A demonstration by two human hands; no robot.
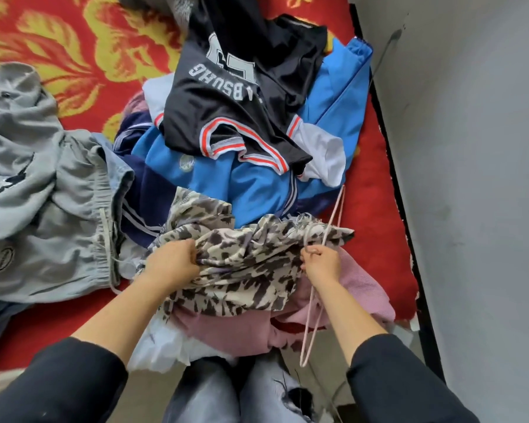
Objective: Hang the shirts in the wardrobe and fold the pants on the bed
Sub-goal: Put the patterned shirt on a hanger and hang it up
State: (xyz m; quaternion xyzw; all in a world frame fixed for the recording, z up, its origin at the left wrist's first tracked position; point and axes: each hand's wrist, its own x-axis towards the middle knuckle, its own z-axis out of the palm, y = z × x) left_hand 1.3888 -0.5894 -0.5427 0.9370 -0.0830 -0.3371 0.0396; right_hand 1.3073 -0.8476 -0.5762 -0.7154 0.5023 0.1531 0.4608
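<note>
The bed (74, 56), with a red blanket with yellow flowers, carries all the clothes. Gray pants (52, 227) with a drawstring lie flat, well to the left of the left fingers (193, 256). A blue jacket (257, 190) lies just beyond both hands, and a black jersey (242, 102) with white letters lies on top of it, farther away. The task's shirt (245, 254), cream with dark patches, is bunched between the two hands, above a pink garment (242, 331). The left hand (173, 264) has its fingers curled into the shirt's cloth and grips it. The right hand (321, 264) has its fingers (310, 250) closed round a thin pink hanger (310, 328), which runs below and beyond them at the shirt's right edge.
</note>
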